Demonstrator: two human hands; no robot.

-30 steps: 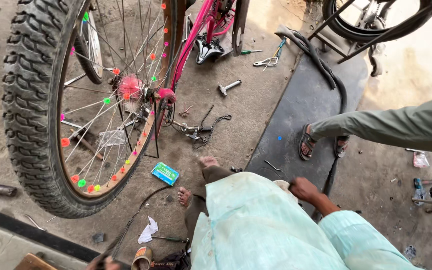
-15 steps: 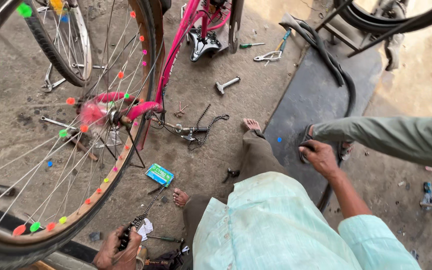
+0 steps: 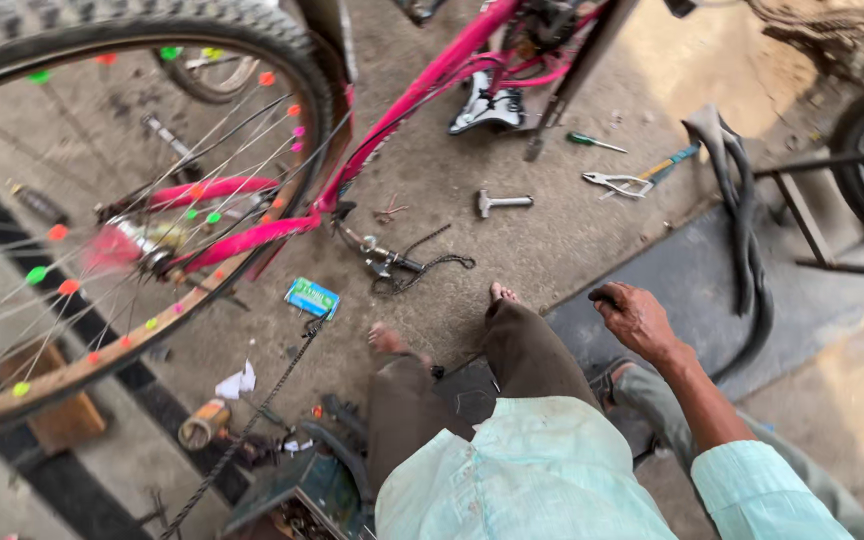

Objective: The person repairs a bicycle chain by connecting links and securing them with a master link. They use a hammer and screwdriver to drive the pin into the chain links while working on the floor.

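Observation:
My right hand [image 3: 638, 320] hovers over the edge of a dark mat [image 3: 802, 300], fingers curled around a small dark object whose tip pokes out by the thumb. My left hand is out of view. My bare feet [image 3: 392, 342] rest on the dusty ground in front of me. A pink bicycle frame [image 3: 422, 85] stands ahead. Its rear wheel [image 3: 252, 30], with coloured beads on the spokes, fills the left side. Loose metal parts with a cable [image 3: 392, 265] and a small blue-green packet [image 3: 312, 297] lie just beyond my feet.
A metal tool [image 3: 502, 202], a green-handled screwdriver [image 3: 592, 141] and pliers [image 3: 622, 183] lie on the ground. A black inner tube [image 3: 742, 230] drapes over the mat. Another person's sandalled foot [image 3: 607, 380] sits under my arm. An open toolbox [image 3: 302, 490] and a can [image 3: 202, 425] are at lower left.
The view has swung closer to the wheel. My right hand has shifted left, away from the other person's foot. My left hand, seen low at the left before, has left the view.

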